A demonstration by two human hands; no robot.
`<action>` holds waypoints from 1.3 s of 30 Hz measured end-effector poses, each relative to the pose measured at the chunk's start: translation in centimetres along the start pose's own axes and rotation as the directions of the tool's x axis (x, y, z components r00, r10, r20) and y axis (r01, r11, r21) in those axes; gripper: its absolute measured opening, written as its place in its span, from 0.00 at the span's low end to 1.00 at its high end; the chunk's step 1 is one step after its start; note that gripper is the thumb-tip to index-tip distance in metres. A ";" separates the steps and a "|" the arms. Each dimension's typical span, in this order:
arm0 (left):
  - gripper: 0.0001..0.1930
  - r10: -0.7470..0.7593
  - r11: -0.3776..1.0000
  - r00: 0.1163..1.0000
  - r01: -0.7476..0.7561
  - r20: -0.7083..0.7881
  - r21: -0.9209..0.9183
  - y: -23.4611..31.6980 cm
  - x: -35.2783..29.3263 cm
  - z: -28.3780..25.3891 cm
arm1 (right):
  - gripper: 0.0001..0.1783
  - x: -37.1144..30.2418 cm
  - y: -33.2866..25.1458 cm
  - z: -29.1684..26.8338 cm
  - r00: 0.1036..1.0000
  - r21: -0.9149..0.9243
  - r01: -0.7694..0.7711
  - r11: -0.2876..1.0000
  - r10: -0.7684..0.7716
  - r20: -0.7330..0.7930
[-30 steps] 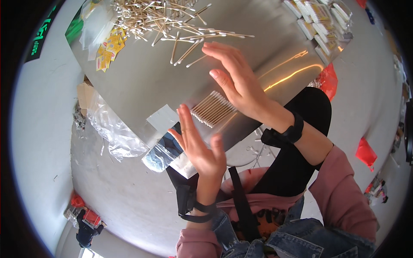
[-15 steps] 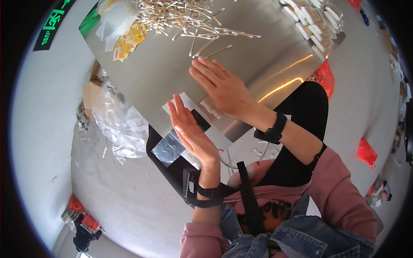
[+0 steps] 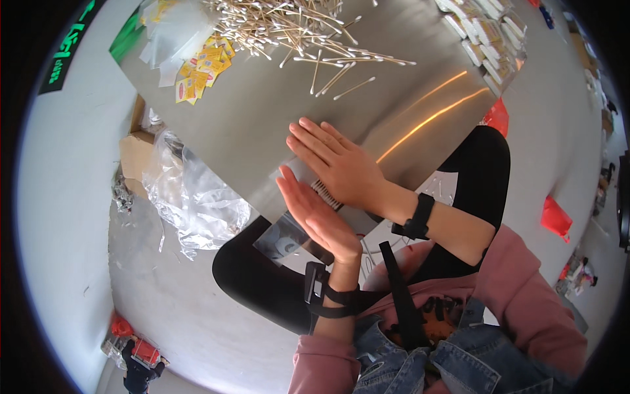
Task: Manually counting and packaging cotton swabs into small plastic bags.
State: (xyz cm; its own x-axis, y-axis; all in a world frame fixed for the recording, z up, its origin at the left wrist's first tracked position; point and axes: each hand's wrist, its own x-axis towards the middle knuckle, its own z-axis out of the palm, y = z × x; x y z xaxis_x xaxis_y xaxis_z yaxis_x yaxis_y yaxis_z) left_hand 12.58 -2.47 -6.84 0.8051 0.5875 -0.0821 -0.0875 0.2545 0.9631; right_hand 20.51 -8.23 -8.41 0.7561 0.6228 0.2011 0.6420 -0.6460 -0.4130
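Observation:
A short row of cotton swabs (image 3: 326, 195) lies at the near corner of the metal tabletop (image 3: 256, 125), between my two hands. My left hand (image 3: 318, 217) is flat and on edge along the row's left side, its fingers stretched out. On the other side, my right hand (image 3: 341, 167) lies with straight fingers and its palm turned toward the row, partly covering it. Whether both palms touch the swabs is hard to make out. Beside my left wrist, a clear plastic sheet or bag (image 3: 281, 241) overhangs the table edge.
A loose heap of cotton swabs (image 3: 275, 29) spreads over the far side. Left of it are yellow printed packets (image 3: 205, 69) and clear bags (image 3: 174, 39). Packed white bundles (image 3: 489, 43) are stacked far right. A crumpled plastic bag (image 3: 190, 203) and carton (image 3: 136, 154) stand left of the table.
My hands have come closer together around the row of swabs. The left hand has shifted right, and the right hand has drawn nearer to me. The whole view has moved slightly.

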 end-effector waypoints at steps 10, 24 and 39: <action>0.41 -0.111 0.990 0.993 0.106 0.046 0.090 2.2 -0.1 -0.8 | 0.28 0.8 -0.7 -2.1 0.989 -0.031 -0.004 1.000 0.008 0.147; 0.34 0.095 0.994 0.983 -0.102 -0.156 -0.038 0.7 -0.2 -1.5 | 0.30 0.3 -0.3 -0.7 0.997 -0.070 0.075 0.995 -0.077 -0.025; 0.33 0.066 0.981 0.992 -0.084 -0.109 -0.172 0.0 -1.3 -0.8 | 0.30 -1.0 -1.3 0.4 0.991 0.040 0.086 0.996 -0.081 -0.104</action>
State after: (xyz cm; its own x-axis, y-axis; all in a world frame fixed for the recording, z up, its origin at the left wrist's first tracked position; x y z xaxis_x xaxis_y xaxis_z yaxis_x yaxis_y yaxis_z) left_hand 11.09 -2.65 -6.92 0.7290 0.6830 -0.0458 -0.2548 0.3328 0.9079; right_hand 18.92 -7.84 -8.39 0.7105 0.6238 0.3256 0.6989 -0.5720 -0.4293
